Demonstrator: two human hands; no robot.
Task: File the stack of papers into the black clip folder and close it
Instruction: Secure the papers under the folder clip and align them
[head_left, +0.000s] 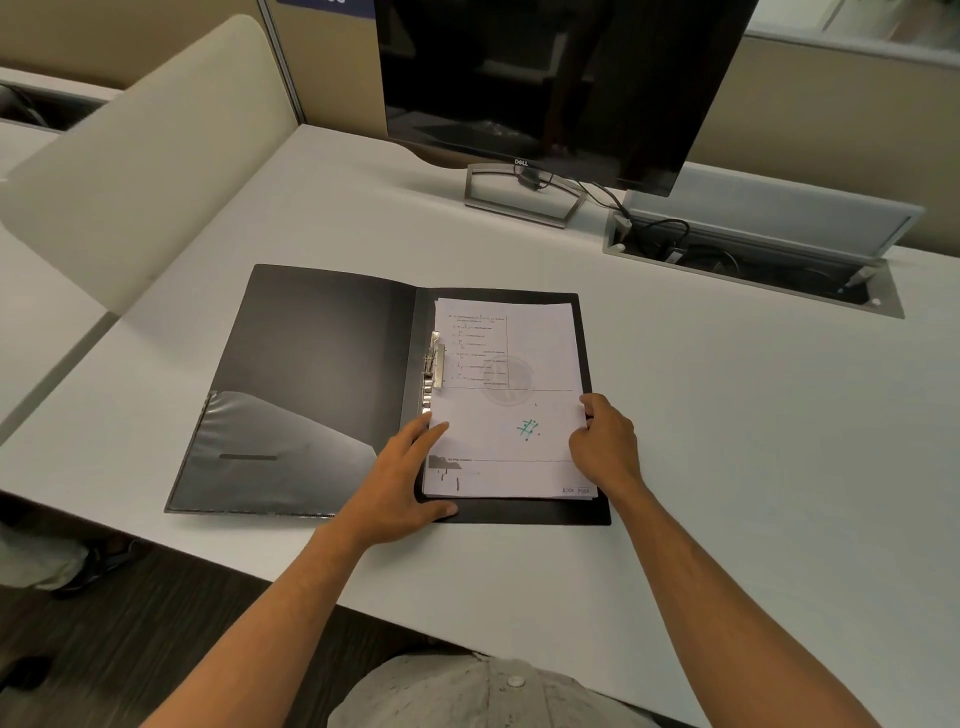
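Observation:
The black clip folder (317, 364) lies open flat on the white desk. A stack of white printed papers (519, 358) rests on its right half, its left edge beside the metal clip (435, 364) at the spine. My left hand (405, 478) lies flat at the stack's lower left corner, fingers spread, touching paper and folder. My right hand (605, 441) grips the stack's right edge, thumb on top. I cannot tell whether the clip presses on the paper.
A dark monitor (545, 83) on a metal stand is at the back of the desk (753, 441). An open cable tray (753, 249) with wires sits at the back right. A beige chair back (156, 156) stands at the left.

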